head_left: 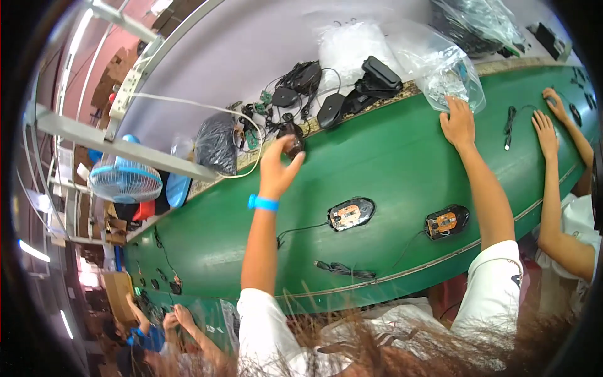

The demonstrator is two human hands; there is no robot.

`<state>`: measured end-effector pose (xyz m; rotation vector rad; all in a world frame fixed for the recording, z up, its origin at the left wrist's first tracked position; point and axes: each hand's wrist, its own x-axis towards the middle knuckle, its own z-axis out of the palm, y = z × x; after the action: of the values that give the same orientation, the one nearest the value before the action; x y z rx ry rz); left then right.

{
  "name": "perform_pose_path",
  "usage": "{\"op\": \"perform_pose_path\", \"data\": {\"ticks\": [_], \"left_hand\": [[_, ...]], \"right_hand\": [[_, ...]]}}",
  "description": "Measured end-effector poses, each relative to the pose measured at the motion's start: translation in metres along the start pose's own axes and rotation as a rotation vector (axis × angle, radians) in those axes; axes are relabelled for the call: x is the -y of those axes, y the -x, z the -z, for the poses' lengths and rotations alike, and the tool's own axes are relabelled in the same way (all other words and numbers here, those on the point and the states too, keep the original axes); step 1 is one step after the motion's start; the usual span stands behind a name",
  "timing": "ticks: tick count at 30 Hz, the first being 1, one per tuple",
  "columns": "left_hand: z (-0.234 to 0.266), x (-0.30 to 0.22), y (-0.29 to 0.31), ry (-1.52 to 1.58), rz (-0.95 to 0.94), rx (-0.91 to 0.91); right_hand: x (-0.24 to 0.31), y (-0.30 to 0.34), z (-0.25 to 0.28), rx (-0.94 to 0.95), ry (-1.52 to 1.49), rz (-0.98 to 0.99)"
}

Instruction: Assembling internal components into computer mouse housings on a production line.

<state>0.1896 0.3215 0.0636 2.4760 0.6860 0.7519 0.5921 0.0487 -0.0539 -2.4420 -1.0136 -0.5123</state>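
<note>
One left hand [276, 164] grip clamps a small dark part [293, 143], long axis upright.

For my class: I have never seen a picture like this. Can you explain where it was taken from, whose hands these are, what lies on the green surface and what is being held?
There is no machine here: a person wears a wide-angle camera on the head, looking down at their own arms, so straight edges look bent. The left hand, with a blue wristband, reaches to the far edge of the green belt and grips a small dark part; what it is, I cannot tell. The right hand rests flat against a clear plastic bag. On the belt lie two opened computer mice with their boards showing, and a bundled cable. More mouse shells are piled behind. The two hands at the right belong to another person.
</note>
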Motion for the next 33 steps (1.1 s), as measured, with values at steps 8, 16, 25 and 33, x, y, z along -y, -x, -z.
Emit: {"op": "perform_pose_path", "data": {"ticks": [8,16,25,33], "left_hand": [[-0.108,-0.005,-0.088,-0.098,-0.139,-0.009],[-0.109,0.022,-0.11,-0.321,-0.204,-0.138],[-0.169,-0.032,-0.12,-0.03,-0.222,-0.112],[-0.189,-0.036,-0.14,-0.007,-0.238,-0.03]], "right_hand": [[-0.003,0.001,0.006,-0.015,-0.033,-0.028],[0.003,-0.001,0.01,-0.002,-0.021,-0.04],[0.0,-0.003,0.01,0.009,-0.03,-0.061],[-0.002,-0.006,0.012,0.038,-0.025,-0.063]]}}
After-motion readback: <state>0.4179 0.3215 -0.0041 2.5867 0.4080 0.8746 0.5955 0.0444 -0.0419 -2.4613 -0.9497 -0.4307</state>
